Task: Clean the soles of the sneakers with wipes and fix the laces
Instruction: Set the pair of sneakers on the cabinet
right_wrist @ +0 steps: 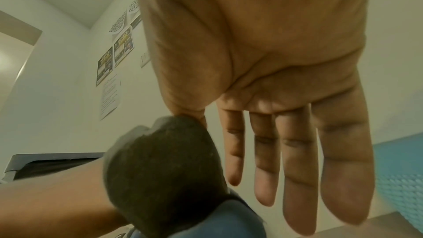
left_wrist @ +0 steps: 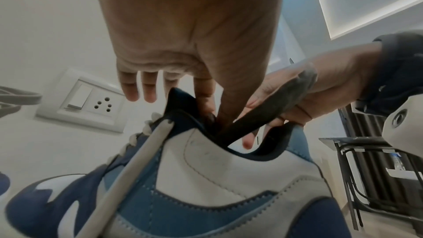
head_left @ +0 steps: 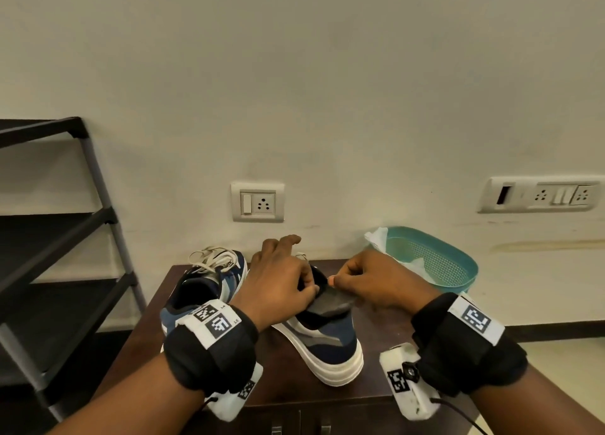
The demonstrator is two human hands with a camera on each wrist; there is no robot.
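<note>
On the dark brown wooden cabinet top (head_left: 373,323) stand two blue, grey and white sneakers with thick white soles. The near sneaker (head_left: 327,339) stands upright with its heel toward the person. The other sneaker (head_left: 209,284) is just beside it on the left, with its loose white laces (head_left: 212,258) on top.

A dark grey insole (head_left: 330,300) sticks out of the opening of the near sneaker. The left hand (head_left: 281,277) grips the front part of this insole: thumb and index finger go into the opening and pinch it, while the other fingers (left_wrist: 139,88) are stretched out and free. The right hand (head_left: 370,280) pinches the heel end of the insole, it seems between thumb and index finger; in the right wrist view the other fingers (right_wrist: 297,151) hang straight and hold nothing.

Behind the right hand, a teal plastic mesh basket (head_left: 451,254) stands at the wall with crumpled white wipes (head_left: 376,241) in it. A black metal shoe rack (head_left: 65,238) stands to the left of the cabinet.
</note>
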